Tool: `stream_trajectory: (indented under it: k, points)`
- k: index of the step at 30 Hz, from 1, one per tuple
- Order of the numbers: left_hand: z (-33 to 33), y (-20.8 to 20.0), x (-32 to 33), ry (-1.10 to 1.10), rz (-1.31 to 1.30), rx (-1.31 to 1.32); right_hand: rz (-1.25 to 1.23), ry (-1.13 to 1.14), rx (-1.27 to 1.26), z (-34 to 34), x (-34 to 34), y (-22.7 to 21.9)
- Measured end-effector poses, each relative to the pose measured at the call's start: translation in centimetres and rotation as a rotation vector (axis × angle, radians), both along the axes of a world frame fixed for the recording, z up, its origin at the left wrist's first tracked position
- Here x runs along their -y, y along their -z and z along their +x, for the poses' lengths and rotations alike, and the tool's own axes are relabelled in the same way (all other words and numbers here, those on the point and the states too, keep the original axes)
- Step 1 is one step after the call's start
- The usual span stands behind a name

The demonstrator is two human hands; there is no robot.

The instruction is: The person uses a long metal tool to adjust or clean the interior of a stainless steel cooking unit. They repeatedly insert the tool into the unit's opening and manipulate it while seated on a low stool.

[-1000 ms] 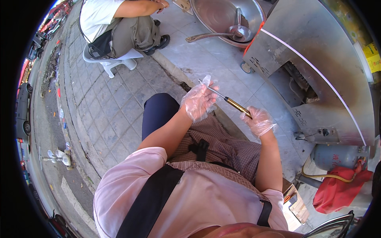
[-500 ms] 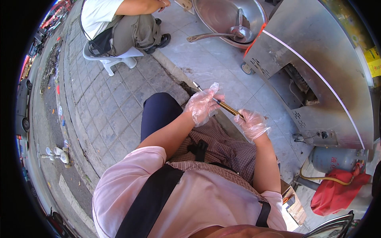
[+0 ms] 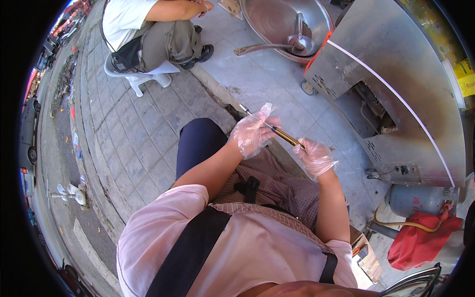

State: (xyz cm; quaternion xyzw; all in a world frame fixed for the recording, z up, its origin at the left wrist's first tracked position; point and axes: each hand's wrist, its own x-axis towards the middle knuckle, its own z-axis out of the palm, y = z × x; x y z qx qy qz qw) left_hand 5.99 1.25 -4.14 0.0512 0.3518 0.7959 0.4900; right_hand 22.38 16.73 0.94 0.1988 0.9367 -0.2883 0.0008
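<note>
Both my hands wear clear plastic gloves and hold one slim, rod-shaped tool point(image 3: 286, 136) in front of my lap. It has a gold-and-black handle and a thin metal shaft; its exact kind cannot be made out. My right hand point(image 3: 315, 157) is closed on the handle's lower right end. Farther up, my left hand point(image 3: 251, 136) holds the shaft, its fingers partly stretched alongside. The silvery tip point(image 3: 243, 107) sticks out past the left hand, pointing up and to the left. Part of the shaft is hidden by the left palm and the crinkled glove.
A steel appliance point(image 3: 396, 84) with a square opening stands at the right. A gas cylinder point(image 3: 415, 199) and red cloth point(image 3: 423, 240) lie below it. At the far side, a metal basin point(image 3: 264, 22) holds a ladle point(image 3: 302, 44). Another person sits on a white stool point(image 3: 143, 80) at far left.
Hardly anything differs. Both hands keep the same hold on the tool, and the seated person's hand at the top has shifted slightly.
</note>
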Motion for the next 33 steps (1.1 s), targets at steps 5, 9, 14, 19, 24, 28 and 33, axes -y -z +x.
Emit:
stream_trajectory:
  k: [5,9,14,19,24,28,33]
  points:
    - [-1.0,0.7,0.1,-0.056,0.046,0.067,-0.036,0.013,-0.006,0.2,-0.4,-0.1]
    - [-0.8,0.5,0.0,-0.105,-0.01,0.051,-0.032,0.019,0.023,0.2,-0.4,0.2]
    - [-0.4,-0.1,-0.4,-0.201,-0.105,0.019,-0.068,0.028,-0.001,0.2,-0.1,0.5]
    - [-1.0,0.2,-0.4,-0.168,-0.138,-0.005,-0.143,0.034,0.051,0.1,0.0,0.4]
    - [-1.2,1.0,-0.2,-0.095,-0.012,0.0,-0.209,0.032,0.012,0.2,-0.3,0.2]
    - [-1.3,1.1,-0.2,-0.072,0.05,0.04,-0.212,0.042,0.024,0.3,-0.5,0.2]
    - [-1.2,1.0,-0.9,-0.119,-0.136,0.013,-0.169,0.047,-0.006,0.2,-0.2,0.6]
